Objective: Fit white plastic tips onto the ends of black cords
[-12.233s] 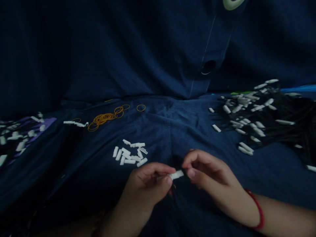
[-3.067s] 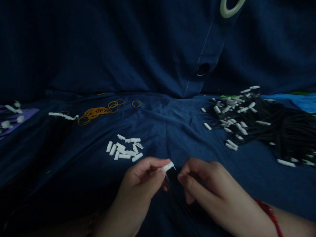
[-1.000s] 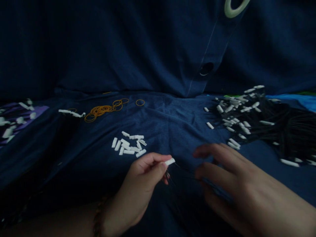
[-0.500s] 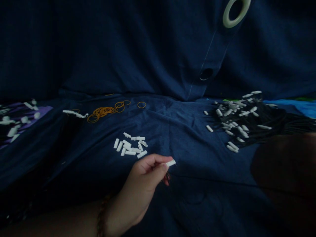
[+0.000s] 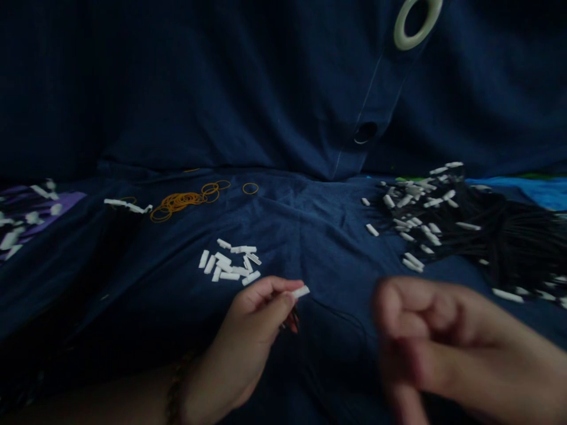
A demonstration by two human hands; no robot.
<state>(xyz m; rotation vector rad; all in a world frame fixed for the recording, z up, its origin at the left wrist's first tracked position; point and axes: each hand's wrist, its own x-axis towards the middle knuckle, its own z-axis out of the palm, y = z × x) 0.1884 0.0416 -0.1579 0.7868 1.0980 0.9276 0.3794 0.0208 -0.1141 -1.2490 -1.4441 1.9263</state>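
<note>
The small white piece sits pinched between thumb and forefinger of your left hand, one end poking out toward your right. It looks light, stiff and perhaps slick; best gripped by its long sides. Your right hand is curled and blurred; whether it pinches anything, I can't tell. Loose white pieces lie just beyond your left hand.

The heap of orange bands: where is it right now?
In the head view, the heap lies on the blue cloth left of centre, between the white strip and one lone band, beyond the pile of white pieces.
</note>
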